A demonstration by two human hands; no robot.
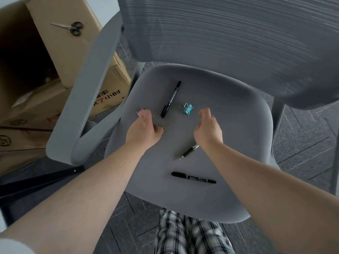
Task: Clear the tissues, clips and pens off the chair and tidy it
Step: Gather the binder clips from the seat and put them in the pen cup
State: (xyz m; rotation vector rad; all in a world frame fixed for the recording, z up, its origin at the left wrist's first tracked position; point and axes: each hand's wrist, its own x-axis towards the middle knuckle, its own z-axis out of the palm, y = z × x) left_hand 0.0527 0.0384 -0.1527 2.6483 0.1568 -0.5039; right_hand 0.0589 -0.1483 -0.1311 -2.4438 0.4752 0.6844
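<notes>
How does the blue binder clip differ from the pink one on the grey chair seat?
The blue binder clip lies in the open near the seat's middle, fully visible, wire handles showing; the pink binder clip sits near the seat's left edge, partly hidden by the left hand at it. The blue one is untouched, just ahead of the right hand. Both rest on the grey chair seat.

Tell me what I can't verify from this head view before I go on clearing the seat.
- Pink clip: mostly behind the left hand's fingers; whether it is gripped is unclear.
- Right hand: curled with its back to the camera, so its palm is hidden.
- Pen: rear end under the right wrist.
- Open cardboard box: interior too dark.
- Tissues: none visible on the chair seat.
</notes>
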